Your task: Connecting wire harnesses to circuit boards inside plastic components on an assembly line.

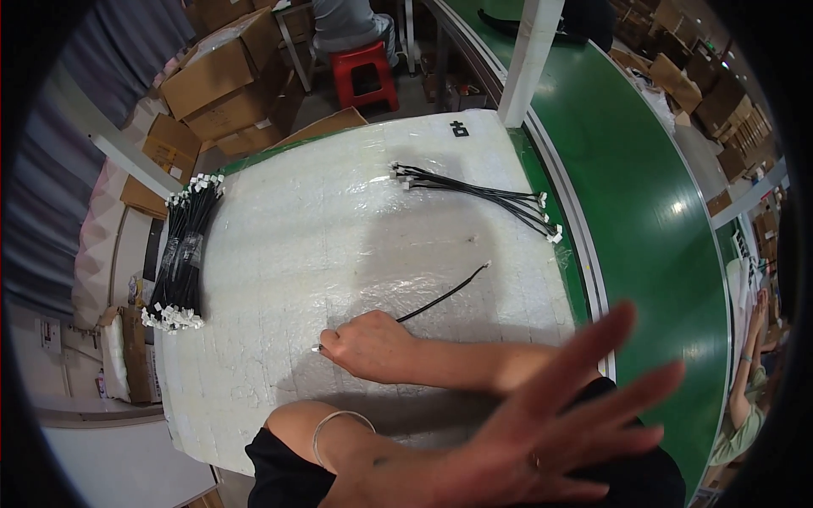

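My right hand (366,345) is closed around a black cable (436,304) over the white padded table (288,220). A small white connector (317,348) pokes out beside the fingertips, and the cable's other end trails away to the right. Most of the gripped end is hidden by my fingers. My left arm, with a bangle on it, crosses in front toward the right. Its hand (559,423) is raised close to the camera, slightly blurred, fingers spread and nothing held. Farther off lies a loose group of black cables (478,190) with white connectors at both ends.
A thick tied bundle of black cables (184,250) lies at the table's left edge. Along the right runs a green conveyor belt (652,229) with a white post (529,63) beside it. Cardboard boxes (224,80) and a person on a red stool (362,74) are beyond the table.
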### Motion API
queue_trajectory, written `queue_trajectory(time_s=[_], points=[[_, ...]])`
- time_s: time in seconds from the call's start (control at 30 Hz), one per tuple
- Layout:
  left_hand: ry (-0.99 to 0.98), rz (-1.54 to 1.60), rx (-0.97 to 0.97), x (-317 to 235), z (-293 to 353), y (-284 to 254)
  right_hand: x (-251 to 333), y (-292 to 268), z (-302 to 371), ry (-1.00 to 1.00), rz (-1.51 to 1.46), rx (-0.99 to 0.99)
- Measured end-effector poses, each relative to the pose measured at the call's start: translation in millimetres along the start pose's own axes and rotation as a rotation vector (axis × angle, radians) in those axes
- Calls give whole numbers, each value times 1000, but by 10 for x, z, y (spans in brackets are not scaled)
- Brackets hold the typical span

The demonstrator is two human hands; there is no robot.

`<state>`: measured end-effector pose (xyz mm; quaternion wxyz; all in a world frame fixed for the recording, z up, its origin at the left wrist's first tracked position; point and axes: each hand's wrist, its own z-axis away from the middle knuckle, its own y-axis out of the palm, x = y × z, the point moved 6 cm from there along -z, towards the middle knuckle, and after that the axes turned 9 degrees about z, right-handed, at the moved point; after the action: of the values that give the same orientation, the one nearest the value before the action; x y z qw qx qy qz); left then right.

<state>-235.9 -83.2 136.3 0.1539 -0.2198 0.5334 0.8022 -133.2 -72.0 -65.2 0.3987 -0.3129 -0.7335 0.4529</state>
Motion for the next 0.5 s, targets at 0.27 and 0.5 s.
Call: queue_trajectory(time_s=[0.27,0.5], points=[[481,-722,-85,-72,70,55,75,19,-46,0,-18,111],[596,-665,-380,-25,68,89,25,28,2,17,-13,4]])
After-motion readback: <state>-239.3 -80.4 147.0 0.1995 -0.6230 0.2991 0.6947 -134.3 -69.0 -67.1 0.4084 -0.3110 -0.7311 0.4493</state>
